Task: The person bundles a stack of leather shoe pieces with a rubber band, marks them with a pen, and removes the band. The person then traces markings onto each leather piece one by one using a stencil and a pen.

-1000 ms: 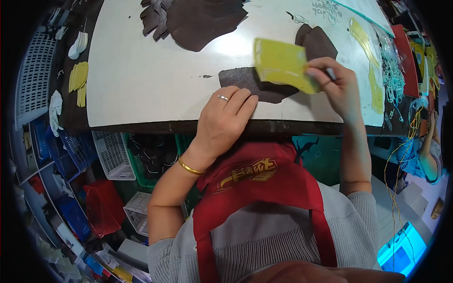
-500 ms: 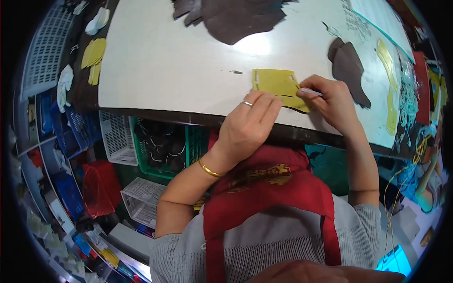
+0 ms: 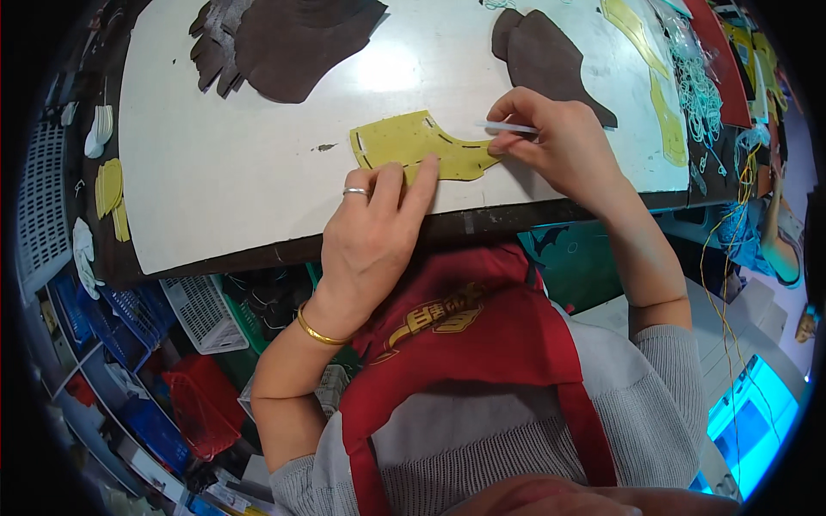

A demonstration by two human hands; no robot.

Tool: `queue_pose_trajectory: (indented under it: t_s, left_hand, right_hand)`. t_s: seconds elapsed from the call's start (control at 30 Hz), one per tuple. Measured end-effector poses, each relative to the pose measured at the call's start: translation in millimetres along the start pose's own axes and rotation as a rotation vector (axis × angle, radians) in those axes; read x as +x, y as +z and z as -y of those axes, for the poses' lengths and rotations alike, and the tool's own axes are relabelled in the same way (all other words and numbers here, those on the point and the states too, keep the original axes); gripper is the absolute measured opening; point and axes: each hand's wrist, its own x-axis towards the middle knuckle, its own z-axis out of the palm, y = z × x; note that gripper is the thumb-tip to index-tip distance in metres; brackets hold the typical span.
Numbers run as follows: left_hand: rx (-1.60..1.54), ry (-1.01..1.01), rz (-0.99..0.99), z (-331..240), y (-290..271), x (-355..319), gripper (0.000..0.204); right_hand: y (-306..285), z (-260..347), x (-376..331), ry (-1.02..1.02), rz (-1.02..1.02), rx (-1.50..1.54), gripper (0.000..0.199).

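Yellow template: lies flat on the white table, near the front edge, with slots and a dashed line cut along it.
Left hand: I see my fingers stretched out and pressed down on the template's lower edge, palm off the table's front edge; a ring on one finger, a gold bangle at the wrist.
Right hand: pinched narrow around a thin white pen, whose tip sits at the template's right end.
Dark brown leather piece: flat on the table just beyond my right hand, apart from the template.
Larger brown leather pieces: at the far edge, well apart from both hands.
Red apron: over a grey ribbed sweater, below the table edge.
Right margin: yellow pattern strips and a tangle of pale cord.
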Motion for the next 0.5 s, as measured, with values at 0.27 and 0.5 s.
queue_pose_trajectory:
  t_s: [0.27, 0.5]
  left_hand:
    - [0.03, 0.03, 0.092, -19.5, -1.1, 6.8, 0.047]
    - [0.071, 0.001, -0.019, -38.3, 12.2, -1.4, 0.045]
  right_hand:
    - [-0.6, -7.5, -4.2, -0.162, -0.211, -0.161, 0.015]
    - [-6.9, 42.6, 26.9, -0.19, -0.067, 0.068, 0.034]
